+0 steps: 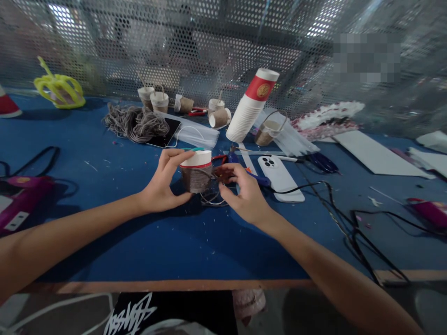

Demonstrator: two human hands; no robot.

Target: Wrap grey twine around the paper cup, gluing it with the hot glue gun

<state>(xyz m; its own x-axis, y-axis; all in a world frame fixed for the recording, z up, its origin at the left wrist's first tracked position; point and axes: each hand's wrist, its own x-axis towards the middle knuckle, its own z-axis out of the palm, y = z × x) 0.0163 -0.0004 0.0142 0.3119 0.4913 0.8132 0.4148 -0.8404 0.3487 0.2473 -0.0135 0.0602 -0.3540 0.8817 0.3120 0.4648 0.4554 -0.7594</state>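
Note:
My left hand [171, 181] grips a paper cup [196, 179] from its left side, thumb low and fingers at the rim. Brown yarn winds around the cup's lower part, with a red and white band showing above it. At the cup's right side, my right hand [242, 190] has its fingers drawn together on a strand of the yarn [213, 176]; the fingertips are partly blurred. Just behind the right hand lies a blue glue gun [260, 179], partly hidden by it. Thin loose wires [211, 200] lie on the table under the cup.
A yarn bundle [136, 123] lies on a dark tablet [169, 132]. Leaning paper cups [244, 116] stand in a tall stack behind. Near them are several small yarn-wrapped cups [159, 101]. A white phone [281, 179] and black cables [328, 200] lie to the right.

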